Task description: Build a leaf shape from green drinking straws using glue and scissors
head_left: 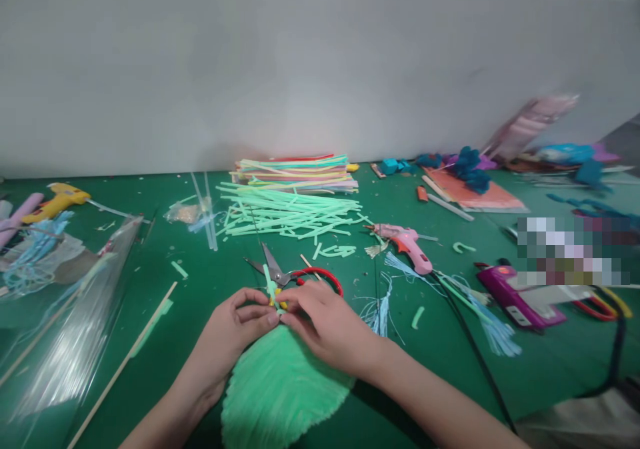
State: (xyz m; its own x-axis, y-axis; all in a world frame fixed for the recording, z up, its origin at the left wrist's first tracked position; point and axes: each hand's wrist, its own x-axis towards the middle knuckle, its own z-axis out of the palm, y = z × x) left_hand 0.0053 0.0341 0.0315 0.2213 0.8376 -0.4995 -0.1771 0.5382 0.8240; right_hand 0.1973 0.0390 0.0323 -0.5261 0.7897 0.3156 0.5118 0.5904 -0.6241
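A large green leaf made of fuzzy pipe cleaners (285, 389) hangs toward me over the table's near side. My left hand (245, 319) pinches its upper tip between thumb and fingers. My right hand (320, 319) is closed on the same tip from the other side, the fingertips of both hands nearly meeting. A short light green pipe cleaner end (270, 279) sticks up from between the fingers. Just behind the hands lie scissors (280, 273) with red and yellow handles, blades spread and pointing away. My fingers partly cover their handles.
Many green pipe cleaners (295, 210) lie behind the scissors, with a multicoloured bundle (295, 174) beyond. A pink glue gun (407, 243) with a black cord rests to the right, near blue tassels (383, 309). A wooden stick (125, 362) and clear plastic sleeves (85, 342) are left.
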